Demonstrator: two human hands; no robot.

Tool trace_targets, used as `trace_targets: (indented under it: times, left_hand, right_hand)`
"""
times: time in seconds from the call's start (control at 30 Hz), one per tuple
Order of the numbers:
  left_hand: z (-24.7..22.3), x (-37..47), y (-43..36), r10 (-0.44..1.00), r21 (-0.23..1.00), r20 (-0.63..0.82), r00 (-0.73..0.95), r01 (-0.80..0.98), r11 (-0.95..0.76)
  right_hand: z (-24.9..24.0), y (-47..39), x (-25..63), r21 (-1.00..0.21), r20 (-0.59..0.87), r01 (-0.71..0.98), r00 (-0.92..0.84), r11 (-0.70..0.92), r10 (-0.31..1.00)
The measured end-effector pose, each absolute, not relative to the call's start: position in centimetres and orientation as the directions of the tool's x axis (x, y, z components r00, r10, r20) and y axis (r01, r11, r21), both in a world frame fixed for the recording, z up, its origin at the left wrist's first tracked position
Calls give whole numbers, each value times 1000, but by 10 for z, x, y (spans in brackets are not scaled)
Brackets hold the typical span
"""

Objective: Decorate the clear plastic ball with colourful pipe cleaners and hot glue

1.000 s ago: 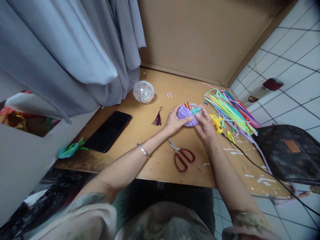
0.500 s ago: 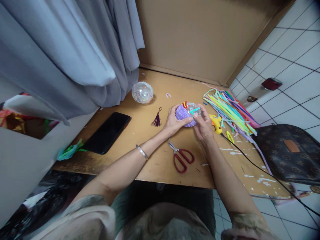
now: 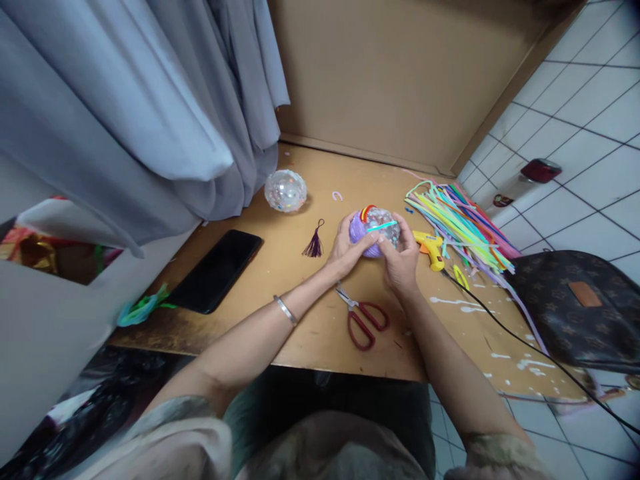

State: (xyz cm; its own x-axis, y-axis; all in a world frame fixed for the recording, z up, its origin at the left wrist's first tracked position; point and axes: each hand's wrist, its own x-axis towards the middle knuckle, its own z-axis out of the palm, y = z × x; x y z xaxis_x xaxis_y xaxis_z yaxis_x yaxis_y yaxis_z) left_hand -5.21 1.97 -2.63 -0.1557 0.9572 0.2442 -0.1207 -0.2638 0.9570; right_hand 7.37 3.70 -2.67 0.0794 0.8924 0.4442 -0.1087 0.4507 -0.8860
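Both hands hold a round ball [image 3: 387,225], its left part covered in purple strands, with red and yellow strips at the top and clear speckled plastic on the right. A turquoise strip [image 3: 384,227] lies across its front. My left hand [image 3: 347,251] wraps the purple side, its thumb on the ball near the strip. My right hand [image 3: 403,260] grips the clear side, thumb close to the left one. Below them lie red-handled scissors [image 3: 361,315]. To the left is a dark tassel [image 3: 314,241].
A second clear ball [image 3: 286,191] stands at the back left, a black phone [image 3: 217,270] nearer the left edge. On the right are a yellow glue gun [image 3: 433,251] with its cord, colourful pipe cleaners [image 3: 465,223] and a brown bag [image 3: 575,307].
The turquoise strip now lies more level across the ball. My right hand has shifted slightly left and down, its fingers closer around the clear side.
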Motion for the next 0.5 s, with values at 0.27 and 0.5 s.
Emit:
trace_targets:
  times: [0.27, 0.5]
  left_hand:
    - [-30, -52, 23, 943, 944, 284, -175, -123, -307]
    - [-30, -53, 24, 949, 935, 265, -171, -195, -296]
  right_hand:
    - [-28, 36, 73, -865, 484, -98, 92, 492, 870]
    - [-32, 37, 75, -849, 523, -53, 69, 526, 850]
